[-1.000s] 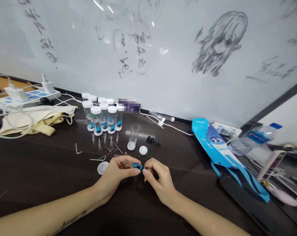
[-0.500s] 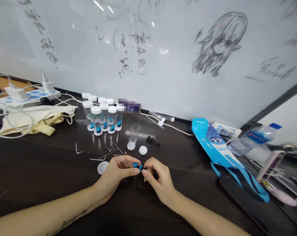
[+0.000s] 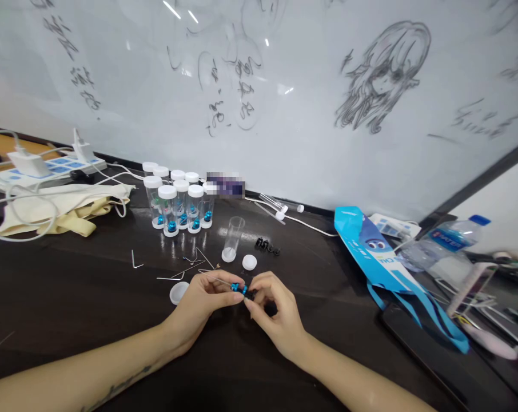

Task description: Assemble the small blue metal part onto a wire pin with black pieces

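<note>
My left hand (image 3: 207, 300) is closed, pinching a small shiny blue metal part (image 3: 235, 286) between thumb and fingertips. A thin metal rod (image 3: 216, 277) runs from the blue part back over my left fingers. Against its right side my right hand (image 3: 280, 306) is closed on a small black piece (image 3: 251, 294), its exact shape partly hidden by the fingertips. Both hands meet just above the dark table. Beyond them stand an open clear tube (image 3: 233, 237) and a white cap (image 3: 249, 262). Several black rings or coils (image 3: 267, 246) lie to the right of the tube.
Several capped clear tubes (image 3: 170, 209) with blue parts inside stand at the back left. Hex keys (image 3: 135, 260) and bent wires (image 3: 194, 264) lie nearer, by a white lid (image 3: 179, 293). On the right are a blue bag (image 3: 366, 252) and a water bottle (image 3: 451, 240).
My right thumb and fingers have shifted slightly left, and more of the black piece shows beside the blue part. My left hand has barely moved.
</note>
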Tool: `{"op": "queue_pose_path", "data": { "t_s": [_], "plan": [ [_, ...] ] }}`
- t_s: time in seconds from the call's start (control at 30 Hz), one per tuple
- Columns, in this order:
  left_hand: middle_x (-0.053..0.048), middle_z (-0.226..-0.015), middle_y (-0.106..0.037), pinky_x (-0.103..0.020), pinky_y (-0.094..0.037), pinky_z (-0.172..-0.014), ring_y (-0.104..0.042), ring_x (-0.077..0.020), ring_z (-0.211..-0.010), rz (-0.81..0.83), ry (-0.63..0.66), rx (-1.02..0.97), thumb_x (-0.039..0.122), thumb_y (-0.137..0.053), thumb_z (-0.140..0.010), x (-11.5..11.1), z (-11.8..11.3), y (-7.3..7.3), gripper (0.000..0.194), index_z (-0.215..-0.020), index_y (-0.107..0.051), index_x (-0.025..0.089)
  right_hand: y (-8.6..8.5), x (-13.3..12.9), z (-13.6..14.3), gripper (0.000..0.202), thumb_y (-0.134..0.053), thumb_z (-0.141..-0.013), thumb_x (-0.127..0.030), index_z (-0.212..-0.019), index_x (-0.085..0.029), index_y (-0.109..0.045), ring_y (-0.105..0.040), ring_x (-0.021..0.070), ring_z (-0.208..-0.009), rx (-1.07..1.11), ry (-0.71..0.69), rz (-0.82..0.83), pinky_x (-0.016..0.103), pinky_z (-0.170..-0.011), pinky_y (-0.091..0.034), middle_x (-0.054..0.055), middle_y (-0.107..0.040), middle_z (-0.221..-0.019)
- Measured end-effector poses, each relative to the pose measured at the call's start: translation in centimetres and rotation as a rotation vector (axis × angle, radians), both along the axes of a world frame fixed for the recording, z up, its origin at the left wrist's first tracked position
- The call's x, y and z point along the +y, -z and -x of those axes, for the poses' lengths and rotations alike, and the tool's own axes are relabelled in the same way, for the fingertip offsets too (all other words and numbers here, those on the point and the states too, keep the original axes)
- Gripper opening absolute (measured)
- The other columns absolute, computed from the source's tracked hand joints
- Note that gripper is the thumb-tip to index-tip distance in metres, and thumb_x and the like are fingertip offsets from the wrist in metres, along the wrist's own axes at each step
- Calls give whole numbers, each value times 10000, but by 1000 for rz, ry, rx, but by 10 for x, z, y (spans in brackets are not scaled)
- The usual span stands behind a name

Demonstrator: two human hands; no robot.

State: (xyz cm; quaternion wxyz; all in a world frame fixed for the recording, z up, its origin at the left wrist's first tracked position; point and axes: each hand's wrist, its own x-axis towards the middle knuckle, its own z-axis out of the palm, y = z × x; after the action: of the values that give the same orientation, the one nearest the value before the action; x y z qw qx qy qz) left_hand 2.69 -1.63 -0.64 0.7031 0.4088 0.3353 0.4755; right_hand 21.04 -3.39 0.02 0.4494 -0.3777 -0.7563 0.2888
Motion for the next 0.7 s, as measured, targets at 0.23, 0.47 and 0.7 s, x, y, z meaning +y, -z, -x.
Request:
{"op": "queue_pose_path", "data": {
  "t_s": [0.23,0.47,0.7],
  "plan": [
    [3,-767,-757,-231,-467,-745,-638,-127,-734,-5,14,-7,174,-854,-633,-2,0,-1,221,-834,-770,211,-9,1,-2,261,-496,-969,-255,-719,-187,-527,-521,128,-621,-96,-6,31,262,-595,-409,-7,-525,-687],
    [10,-707,-726,-230,-454,-716,-613,-123,-691,3,-5,8,185,-848,-640,0,0,-2,217,-839,-766,205,-4,-1,0,39,-556,-924,-223,-896,-196,-553,-528,98,-588,-42,-1,9,238,-537,-428,18,-550,-875],
    [4,-697,-716,-250,-451,-697,-608,-139,-677,-10,-6,31,201,-845,-639,-1,0,-2,206,-831,-769,206,-2,-2,0,82,-548,-926,-231,-1005,-216,-536,-552,95,-590,-33,-18,25,234,-519,-450,34,-540,-960]
  ]
}}
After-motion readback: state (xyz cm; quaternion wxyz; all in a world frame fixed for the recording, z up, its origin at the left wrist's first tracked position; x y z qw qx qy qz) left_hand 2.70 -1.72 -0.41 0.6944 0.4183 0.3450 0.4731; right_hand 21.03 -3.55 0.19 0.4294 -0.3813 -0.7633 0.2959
